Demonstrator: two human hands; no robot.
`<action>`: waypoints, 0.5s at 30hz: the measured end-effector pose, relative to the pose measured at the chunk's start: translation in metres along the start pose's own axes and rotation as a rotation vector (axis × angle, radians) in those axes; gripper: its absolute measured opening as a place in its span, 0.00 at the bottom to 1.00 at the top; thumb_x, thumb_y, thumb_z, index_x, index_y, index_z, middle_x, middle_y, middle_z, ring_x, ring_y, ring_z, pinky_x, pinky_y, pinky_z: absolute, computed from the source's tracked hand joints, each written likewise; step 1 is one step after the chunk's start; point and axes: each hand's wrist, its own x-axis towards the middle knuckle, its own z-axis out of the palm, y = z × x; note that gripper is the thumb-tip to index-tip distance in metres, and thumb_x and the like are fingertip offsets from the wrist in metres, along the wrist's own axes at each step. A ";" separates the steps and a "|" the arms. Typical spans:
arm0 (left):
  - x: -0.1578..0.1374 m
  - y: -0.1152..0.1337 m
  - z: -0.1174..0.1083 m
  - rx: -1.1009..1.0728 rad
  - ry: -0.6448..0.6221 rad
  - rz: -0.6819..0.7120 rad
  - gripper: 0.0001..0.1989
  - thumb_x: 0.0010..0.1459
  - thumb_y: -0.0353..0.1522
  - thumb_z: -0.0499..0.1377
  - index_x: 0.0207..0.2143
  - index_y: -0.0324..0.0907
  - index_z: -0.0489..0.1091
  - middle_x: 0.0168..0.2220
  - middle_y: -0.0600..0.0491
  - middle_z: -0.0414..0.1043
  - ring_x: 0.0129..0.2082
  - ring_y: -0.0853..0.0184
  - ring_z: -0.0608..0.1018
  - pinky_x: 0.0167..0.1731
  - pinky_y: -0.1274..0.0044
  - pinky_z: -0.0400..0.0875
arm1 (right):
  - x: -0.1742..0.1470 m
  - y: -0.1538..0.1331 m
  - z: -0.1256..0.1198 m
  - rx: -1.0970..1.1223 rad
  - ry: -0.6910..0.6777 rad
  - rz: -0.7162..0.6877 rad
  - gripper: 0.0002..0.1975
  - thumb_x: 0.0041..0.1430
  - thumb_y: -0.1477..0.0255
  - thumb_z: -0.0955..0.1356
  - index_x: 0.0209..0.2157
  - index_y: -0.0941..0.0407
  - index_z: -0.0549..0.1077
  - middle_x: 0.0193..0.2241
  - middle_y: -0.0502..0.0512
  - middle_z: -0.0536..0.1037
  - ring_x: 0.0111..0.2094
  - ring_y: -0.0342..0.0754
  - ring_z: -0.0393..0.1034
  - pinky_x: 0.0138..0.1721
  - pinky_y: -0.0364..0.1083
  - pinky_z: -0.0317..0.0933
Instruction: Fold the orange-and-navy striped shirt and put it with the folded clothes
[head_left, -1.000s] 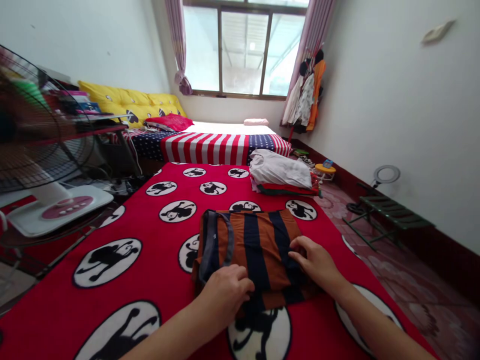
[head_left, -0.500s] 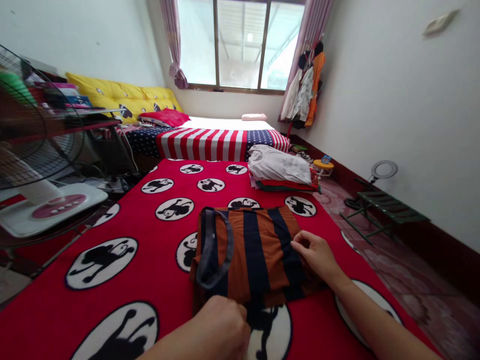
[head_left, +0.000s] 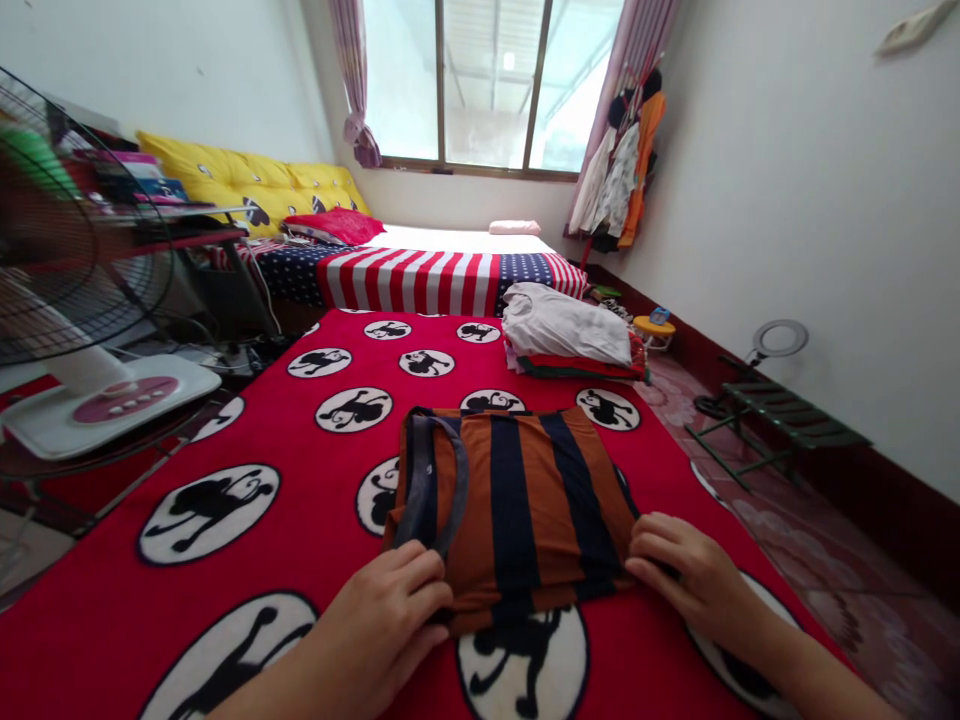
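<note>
A striped shirt (head_left: 509, 500) in brown and dark navy lies folded into a rough rectangle, its grey collar (head_left: 459, 500) on the left side. My left hand (head_left: 390, 610) is at the near left corner below the collar, with its fingers closed on the cloth. At the near right edge, my right hand (head_left: 694, 575) pinches the shirt's side between thumb and fingers. Under the shirt spreads a red blanket (head_left: 315, 520) printed with black figures in white ovals.
A stack of folded clothes (head_left: 566, 335), grey on top, sits beyond the shirt. To the left stands a fan (head_left: 105, 385) on a support. On the right floor are a green folding stool (head_left: 787, 415) and a ring light (head_left: 780, 338). A bed (head_left: 420, 280) lies under the window.
My right hand has moved down along the shirt's right side to its near corner. My left hand has shifted left and up onto the near left corner. The near edge looks straighter.
</note>
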 end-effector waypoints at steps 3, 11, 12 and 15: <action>0.000 0.002 -0.009 0.022 0.005 0.006 0.10 0.63 0.37 0.55 0.31 0.46 0.73 0.33 0.52 0.73 0.36 0.64 0.73 0.36 0.73 0.67 | 0.007 0.000 -0.011 -0.008 0.001 0.043 0.18 0.64 0.64 0.64 0.21 0.54 0.70 0.22 0.51 0.70 0.27 0.46 0.64 0.32 0.46 0.58; 0.115 0.025 -0.015 0.089 0.355 -0.018 0.20 0.65 0.39 0.50 0.55 0.41 0.67 0.53 0.44 0.70 0.53 0.59 0.72 0.52 0.69 0.66 | 0.135 -0.044 0.005 0.236 0.354 0.031 0.15 0.66 0.65 0.59 0.45 0.55 0.72 0.45 0.58 0.77 0.47 0.49 0.70 0.50 0.47 0.62; 0.124 0.018 -0.007 0.140 0.359 -0.033 0.27 0.63 0.42 0.53 0.60 0.38 0.61 0.60 0.41 0.63 0.60 0.55 0.65 0.57 0.64 0.60 | 0.144 -0.038 0.013 0.172 0.297 0.011 0.18 0.66 0.65 0.59 0.51 0.55 0.70 0.51 0.59 0.74 0.53 0.50 0.67 0.55 0.50 0.59; 0.128 -0.010 0.018 0.249 0.341 -0.111 0.39 0.56 0.52 0.56 0.66 0.45 0.53 0.68 0.42 0.46 0.67 0.47 0.49 0.61 0.51 0.46 | 0.147 0.001 0.030 -0.093 0.057 0.117 0.28 0.65 0.59 0.58 0.63 0.54 0.59 0.64 0.57 0.60 0.66 0.53 0.49 0.63 0.59 0.46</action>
